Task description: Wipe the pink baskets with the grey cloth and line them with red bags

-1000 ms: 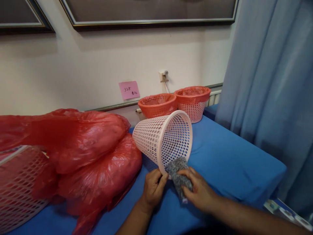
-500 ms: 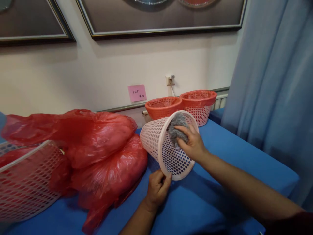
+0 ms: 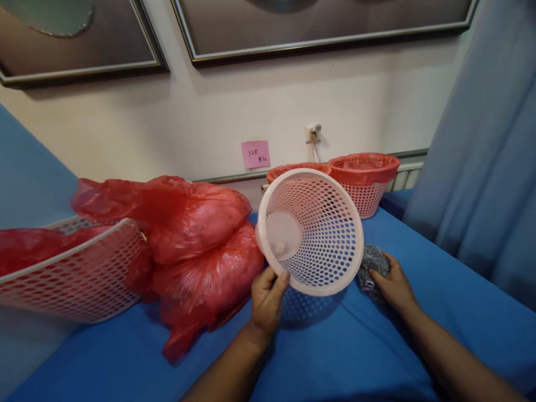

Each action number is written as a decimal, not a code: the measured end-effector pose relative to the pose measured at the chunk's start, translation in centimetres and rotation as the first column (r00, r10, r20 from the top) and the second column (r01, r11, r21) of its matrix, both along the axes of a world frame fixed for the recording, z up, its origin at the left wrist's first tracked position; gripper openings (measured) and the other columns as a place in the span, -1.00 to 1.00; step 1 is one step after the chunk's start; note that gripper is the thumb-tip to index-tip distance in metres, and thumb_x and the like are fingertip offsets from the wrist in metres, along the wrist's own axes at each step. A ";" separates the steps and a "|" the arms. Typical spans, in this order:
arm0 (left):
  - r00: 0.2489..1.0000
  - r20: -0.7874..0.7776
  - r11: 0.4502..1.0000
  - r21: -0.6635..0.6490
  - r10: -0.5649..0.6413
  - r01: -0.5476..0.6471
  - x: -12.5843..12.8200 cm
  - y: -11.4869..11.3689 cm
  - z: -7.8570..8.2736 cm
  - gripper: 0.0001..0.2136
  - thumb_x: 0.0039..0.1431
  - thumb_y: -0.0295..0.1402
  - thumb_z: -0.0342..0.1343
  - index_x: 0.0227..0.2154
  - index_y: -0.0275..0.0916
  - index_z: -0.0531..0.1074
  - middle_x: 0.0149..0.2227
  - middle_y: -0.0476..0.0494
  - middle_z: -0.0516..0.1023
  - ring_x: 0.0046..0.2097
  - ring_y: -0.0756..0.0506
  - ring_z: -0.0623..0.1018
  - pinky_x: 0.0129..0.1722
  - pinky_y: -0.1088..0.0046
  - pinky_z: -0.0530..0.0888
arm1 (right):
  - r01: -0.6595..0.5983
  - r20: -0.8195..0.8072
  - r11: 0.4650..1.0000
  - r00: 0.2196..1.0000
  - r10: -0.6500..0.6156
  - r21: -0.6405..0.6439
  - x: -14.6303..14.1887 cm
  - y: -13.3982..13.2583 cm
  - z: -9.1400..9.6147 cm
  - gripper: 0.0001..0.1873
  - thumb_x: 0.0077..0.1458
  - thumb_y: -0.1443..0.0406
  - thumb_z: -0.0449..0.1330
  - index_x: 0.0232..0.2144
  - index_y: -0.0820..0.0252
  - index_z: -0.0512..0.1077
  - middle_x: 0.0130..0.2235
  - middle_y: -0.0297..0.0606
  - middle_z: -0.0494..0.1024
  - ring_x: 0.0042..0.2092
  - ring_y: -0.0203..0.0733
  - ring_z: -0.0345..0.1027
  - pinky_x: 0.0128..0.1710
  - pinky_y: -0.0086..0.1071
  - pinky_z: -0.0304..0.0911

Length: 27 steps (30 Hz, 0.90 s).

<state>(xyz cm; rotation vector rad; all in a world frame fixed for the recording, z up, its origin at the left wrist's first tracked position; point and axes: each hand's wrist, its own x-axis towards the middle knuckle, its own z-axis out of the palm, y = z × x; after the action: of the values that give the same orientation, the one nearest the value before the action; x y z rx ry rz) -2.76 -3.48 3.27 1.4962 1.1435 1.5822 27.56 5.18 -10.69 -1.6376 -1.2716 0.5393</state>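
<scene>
A pale pink perforated plastic wastebasket (image 3: 357, 234) is tilted with its mouth toward me, showing its inside and bottom. My left hand (image 3: 268, 301) grips its rim at the lower left, thumb over the edge. A small pale lump (image 3: 280, 247) shows at the bottom inside; I cannot make out what it is. To the right of the basket, my right hand (image 3: 391, 283) is closed on a grey cloth (image 3: 374, 262) low over the blue surface.
Bulging red plastic bags (image 3: 205, 223) lie left of the basket. A larger pink perforated basket (image 3: 104, 279) with red plastic stands at far left. Behind are two red-lined baskets (image 3: 364, 192), a wall socket (image 3: 312, 134) and a pink note (image 3: 255, 154). A blue curtain (image 3: 473, 167) hangs right.
My right hand has come out of the wastebasket with the grey cloth and moved down to the right. The basket has turned, its mouth now facing me more. The camera view has shifted left.
</scene>
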 end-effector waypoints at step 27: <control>0.993 0.046 0.959 -0.268 0.105 -0.089 -0.8 -1.8 1.8 -0.51 0.04 0.13 0.24 -0.59 -0.24 0.36 -0.68 0.11 0.29 -0.66 0.09 0.22 -0.65 0.58 0.17 | -0.047 0.359 0.941 0.930 -0.081 0.335 -0.4 -3.1 1.2 -0.32 0.18 -0.02 0.04 0.26 0.16 0.30 0.27 0.13 0.27 0.28 0.39 0.22 0.22 0.30 0.19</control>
<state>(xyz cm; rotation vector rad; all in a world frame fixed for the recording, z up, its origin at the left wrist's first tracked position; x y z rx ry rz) -3.52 -5.26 5.06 1.2266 1.3529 1.4598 27.21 2.11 -9.49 -1.4925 -1.5242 -0.0126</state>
